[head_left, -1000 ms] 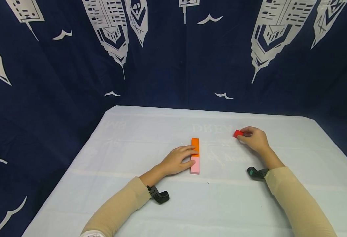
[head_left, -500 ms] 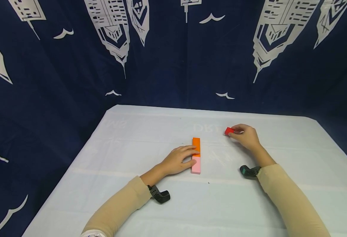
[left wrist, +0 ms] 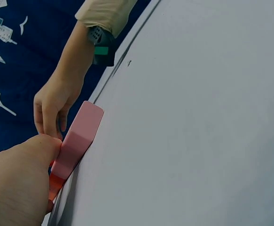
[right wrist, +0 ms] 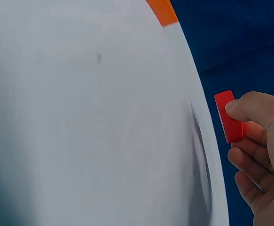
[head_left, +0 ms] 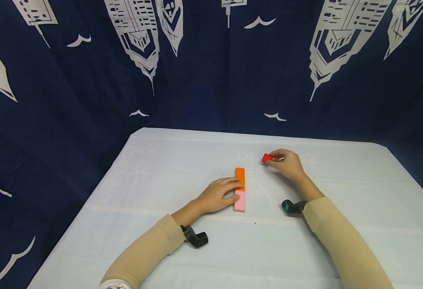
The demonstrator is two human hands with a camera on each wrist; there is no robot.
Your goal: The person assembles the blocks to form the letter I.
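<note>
White cloth covers my bench (head_left: 160, 168). My right hand (head_left: 286, 163) pinches a small red block (head_left: 267, 158) just above it; my left hand (head_left: 216, 195) rests relaxed fingers against the orange block (head_left: 239, 176) and pink block (head_left: 239, 201), laid end to end.

From my feed I see a desk (head_left: 182, 249) under a pale grey-white cloth with faint mirrored lettering showing through near its far edge. Behind and around it hangs a dark navy curtain (head_left: 204, 80) printed with white skyscrapers and small white birds. The light is even and soft, with little shadow on the cloth.
</note>
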